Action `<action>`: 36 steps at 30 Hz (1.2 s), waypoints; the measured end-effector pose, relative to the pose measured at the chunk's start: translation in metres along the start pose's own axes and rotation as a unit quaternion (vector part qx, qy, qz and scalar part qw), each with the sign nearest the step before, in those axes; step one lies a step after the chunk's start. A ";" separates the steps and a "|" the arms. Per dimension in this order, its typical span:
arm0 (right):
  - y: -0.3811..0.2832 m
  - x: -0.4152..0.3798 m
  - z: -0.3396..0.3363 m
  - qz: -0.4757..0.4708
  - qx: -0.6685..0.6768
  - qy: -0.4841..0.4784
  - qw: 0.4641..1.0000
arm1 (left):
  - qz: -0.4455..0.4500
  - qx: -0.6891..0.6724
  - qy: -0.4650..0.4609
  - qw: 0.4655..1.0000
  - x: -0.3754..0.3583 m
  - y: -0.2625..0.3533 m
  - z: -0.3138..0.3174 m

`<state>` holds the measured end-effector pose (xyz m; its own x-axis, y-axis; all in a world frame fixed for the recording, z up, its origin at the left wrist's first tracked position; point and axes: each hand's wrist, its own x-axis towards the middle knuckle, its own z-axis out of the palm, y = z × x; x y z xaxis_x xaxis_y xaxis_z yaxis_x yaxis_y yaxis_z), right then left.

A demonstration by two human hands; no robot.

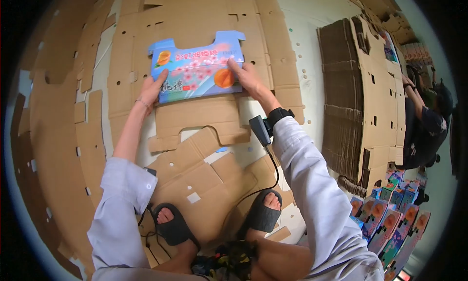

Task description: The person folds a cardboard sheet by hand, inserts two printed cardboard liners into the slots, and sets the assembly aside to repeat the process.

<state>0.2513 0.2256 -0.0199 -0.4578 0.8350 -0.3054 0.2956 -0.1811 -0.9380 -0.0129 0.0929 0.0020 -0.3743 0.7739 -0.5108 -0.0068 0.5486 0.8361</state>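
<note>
A blue and pink printed carton piece [197, 69] with peach and blossom pictures lies face up between my hands, over flattened brown cardboard [195, 117]. My left hand [153, 90] grips its lower left edge, thumb on the printed face. At the right edge my right hand [247, 77] holds it, with the thumb resting on top near the upper right. Tabs stick up from both top corners. The fingers beneath the piece are hidden.
A tall stack of flattened brown cardboard [341, 100] stands at the right. Colourful printed boxes [390, 222] fill the lower right. Another person [424, 120] sits beyond the stack. Cardboard sheets [58, 110] cover the left side. A black cable runs from my right wrist.
</note>
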 end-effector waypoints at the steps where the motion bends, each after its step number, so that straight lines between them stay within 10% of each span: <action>1: -0.014 -0.005 -0.001 0.012 -0.021 0.008 1.000 | -0.016 0.017 0.002 1.000 0.004 0.001 -0.002; 19: -0.002 0.014 0.004 0.002 -0.175 0.056 0.983 | -0.010 -0.039 0.038 0.998 0.031 -0.018 0.001; 26: -0.066 -0.072 -0.092 0.013 -0.152 -0.267 0.951 | 0.067 -0.023 -0.190 0.979 -0.065 0.002 -0.070; 28: -0.052 -0.077 -0.138 0.106 0.019 -0.119 0.987 | 0.085 -0.066 -0.173 0.979 -0.078 0.013 -0.110; 30: -0.045 -0.088 -0.166 0.029 -0.050 0.038 0.998 | 0.088 -0.066 0.089 0.990 -0.060 -0.020 -0.151; 32: -0.028 -0.090 -0.183 0.147 -0.100 0.159 0.971 | 0.024 -0.056 0.170 0.983 -0.021 -0.093 -0.219; 36: -0.012 -0.108 -0.180 0.235 0.103 0.071 0.964 | -0.108 -0.065 0.167 0.978 -0.074 -0.098 -0.180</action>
<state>0.4482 0.2307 0.0537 -0.1902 0.6954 -0.6930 0.2639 -0.6437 -0.7183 -0.1518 -0.0750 -0.0060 -0.6331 0.4863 -0.6022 -0.2285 0.6259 0.7457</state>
